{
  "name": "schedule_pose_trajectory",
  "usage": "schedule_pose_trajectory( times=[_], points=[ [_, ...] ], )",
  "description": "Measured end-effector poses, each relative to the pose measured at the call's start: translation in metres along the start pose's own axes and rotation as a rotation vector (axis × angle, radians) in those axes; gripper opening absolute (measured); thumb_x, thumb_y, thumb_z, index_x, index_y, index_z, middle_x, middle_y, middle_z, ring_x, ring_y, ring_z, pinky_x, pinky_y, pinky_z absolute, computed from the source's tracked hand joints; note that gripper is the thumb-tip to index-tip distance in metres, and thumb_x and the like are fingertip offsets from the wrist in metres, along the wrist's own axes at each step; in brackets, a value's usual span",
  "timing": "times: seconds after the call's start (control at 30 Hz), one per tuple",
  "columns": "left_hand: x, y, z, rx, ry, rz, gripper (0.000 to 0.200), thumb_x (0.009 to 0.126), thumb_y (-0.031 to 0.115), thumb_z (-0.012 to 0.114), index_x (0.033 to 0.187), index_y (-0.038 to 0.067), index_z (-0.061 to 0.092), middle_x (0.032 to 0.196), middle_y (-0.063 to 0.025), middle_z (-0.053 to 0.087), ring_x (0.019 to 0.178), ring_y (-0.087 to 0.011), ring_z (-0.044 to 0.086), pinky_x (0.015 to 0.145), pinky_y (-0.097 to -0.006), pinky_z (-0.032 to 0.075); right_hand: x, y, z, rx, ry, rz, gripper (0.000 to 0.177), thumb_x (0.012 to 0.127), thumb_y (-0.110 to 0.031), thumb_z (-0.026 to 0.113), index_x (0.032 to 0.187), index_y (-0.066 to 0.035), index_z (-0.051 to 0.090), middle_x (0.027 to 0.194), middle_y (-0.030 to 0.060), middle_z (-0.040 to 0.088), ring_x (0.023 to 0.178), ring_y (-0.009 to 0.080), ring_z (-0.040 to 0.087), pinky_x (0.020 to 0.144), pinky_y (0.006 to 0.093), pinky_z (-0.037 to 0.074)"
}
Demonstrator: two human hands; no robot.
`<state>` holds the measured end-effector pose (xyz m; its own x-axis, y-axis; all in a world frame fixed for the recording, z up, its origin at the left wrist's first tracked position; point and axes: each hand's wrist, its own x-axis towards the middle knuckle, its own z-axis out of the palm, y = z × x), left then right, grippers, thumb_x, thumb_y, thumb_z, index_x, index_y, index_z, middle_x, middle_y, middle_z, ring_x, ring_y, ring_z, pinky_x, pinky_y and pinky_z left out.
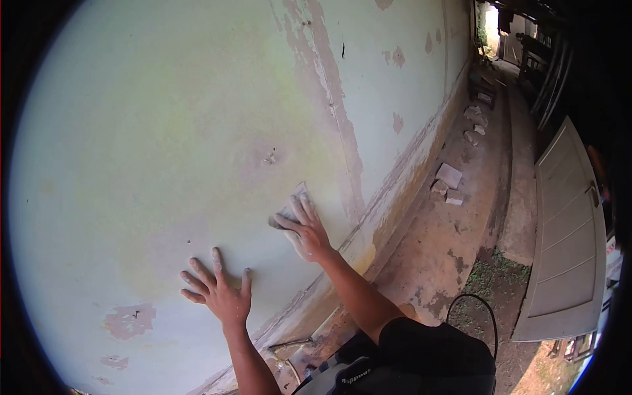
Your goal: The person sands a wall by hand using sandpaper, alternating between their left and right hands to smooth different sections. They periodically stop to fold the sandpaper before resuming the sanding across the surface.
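Note:
My left hand (220,293) rests on the pale green wall (164,131) with its fingers spread and dusty tips. To its upper right, my right hand (304,227) presses a grey, dusty sheet (301,191) against the wall; the sheet sticks out past the fingers and below the thumb. Just above that hand is a small chipped mark (270,157) in the wall. A long strip of peeled paint (339,125) runs down the wall to the right.
Below the wall runs a concrete floor (428,257) with white broken blocks (449,176) on it. A pale door panel (566,243) leans at the right. Near it are a black looped cable (495,322) and green plants (490,276).

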<state>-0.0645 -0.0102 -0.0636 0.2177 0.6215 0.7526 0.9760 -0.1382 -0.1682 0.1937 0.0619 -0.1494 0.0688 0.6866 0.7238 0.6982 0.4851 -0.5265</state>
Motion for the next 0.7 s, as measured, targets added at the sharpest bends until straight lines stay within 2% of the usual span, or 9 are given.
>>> schedule_pose_trajectory(
  times=[0.1,0.2,0.3,0.37,0.4,0.47,0.53,0.6,0.7],
  points=[
    [0.000,0.002,-0.003,-0.011,-0.010,-0.031,0.104,0.083,0.053,0.082,0.171,0.025,0.034,0.182,-0.0201,0.008,0.166,-0.0476,-0.007,0.124,-0.0727,-0.010,0.026,0.061,-0.009,0.258,0.443,0.271,0.059,0.117,-0.038,0.036,0.165,-0.004,0.044,0.178,0.0276,0.015,0.165,0.0479,0.007,0.132,0.0557,0.012],
    [-0.002,0.002,-0.005,-0.002,-0.027,-0.034,0.106,0.082,0.051,0.083,0.172,0.026,0.033,0.182,-0.0198,0.008,0.166,-0.0473,-0.007,0.124,-0.0730,-0.010,0.047,0.071,0.004,0.460,0.661,0.439,0.060,0.118,-0.039,0.035,0.167,-0.006,0.039,0.179,0.0271,0.013,0.166,0.0465,0.005,0.132,0.0545,0.010],
    [-0.001,0.006,-0.002,-0.020,-0.032,-0.050,0.106,0.081,0.050,0.083,0.172,0.026,0.033,0.182,-0.0203,0.008,0.166,-0.0476,-0.007,0.124,-0.0736,-0.010,0.039,-0.019,0.012,0.292,0.404,0.264,0.061,0.116,-0.039,0.041,0.169,-0.010,0.037,0.180,0.0276,0.005,0.165,0.0491,0.000,0.131,0.0604,0.004],
    [-0.003,0.009,-0.001,-0.051,-0.066,-0.096,0.106,0.081,0.049,0.083,0.172,0.026,0.033,0.182,-0.0210,0.007,0.166,-0.0481,-0.008,0.124,-0.0741,-0.010,0.021,-0.078,0.025,0.173,0.273,0.072,0.056,0.109,-0.025,0.052,0.165,-0.022,0.048,0.178,0.0279,0.015,0.163,0.0544,0.009,0.130,0.0637,0.011],
    [-0.005,0.010,-0.001,-0.045,-0.068,-0.095,0.106,0.081,0.049,0.083,0.172,0.026,0.033,0.182,-0.0210,0.007,0.166,-0.0481,-0.008,0.124,-0.0741,-0.010,0.016,-0.077,0.025,0.179,0.273,0.074,0.056,0.109,-0.025,0.052,0.165,-0.022,0.048,0.178,0.0279,0.015,0.163,0.0544,0.009,0.130,0.0637,0.011],
    [-0.002,0.010,-0.001,-0.054,-0.070,-0.101,0.106,0.081,0.049,0.083,0.172,0.025,0.032,0.182,-0.0216,0.007,0.166,-0.0486,-0.008,0.124,-0.0745,-0.010,0.009,-0.064,0.018,0.088,0.015,-0.029,0.054,0.107,-0.024,0.055,0.162,-0.024,0.054,0.178,0.0244,0.020,0.162,0.0536,0.014,0.129,0.0643,0.016],
    [-0.003,0.008,0.001,-0.050,-0.061,-0.078,0.107,0.081,0.050,0.083,0.172,0.025,0.032,0.182,-0.0217,0.006,0.166,-0.0488,-0.009,0.123,-0.0746,-0.011,0.016,-0.033,0.003,0.105,0.107,0.081,0.051,0.108,-0.028,0.054,0.159,-0.021,0.058,0.177,0.0239,0.023,0.162,0.0525,0.016,0.130,0.0622,0.017],
    [-0.004,0.006,0.000,-0.051,-0.058,-0.079,0.107,0.081,0.050,0.083,0.172,0.026,0.032,0.182,-0.0218,0.006,0.166,-0.0490,-0.009,0.123,-0.0748,-0.011,0.032,0.027,-0.004,0.207,0.395,0.207,0.059,0.115,-0.039,0.039,0.164,-0.006,0.045,0.178,0.0276,0.017,0.164,0.0494,0.010,0.132,0.0553,0.011],
    [-0.005,0.007,0.000,-0.052,-0.070,-0.073,0.107,0.081,0.051,0.082,0.172,0.027,0.032,0.181,-0.0218,0.006,0.165,-0.0490,-0.010,0.123,-0.0749,-0.012,0.055,0.089,-0.018,0.415,0.558,0.308,0.064,0.117,-0.042,0.036,0.167,-0.003,0.037,0.179,0.0262,0.014,0.165,0.0466,0.007,0.133,0.0547,0.009]
  ],
)
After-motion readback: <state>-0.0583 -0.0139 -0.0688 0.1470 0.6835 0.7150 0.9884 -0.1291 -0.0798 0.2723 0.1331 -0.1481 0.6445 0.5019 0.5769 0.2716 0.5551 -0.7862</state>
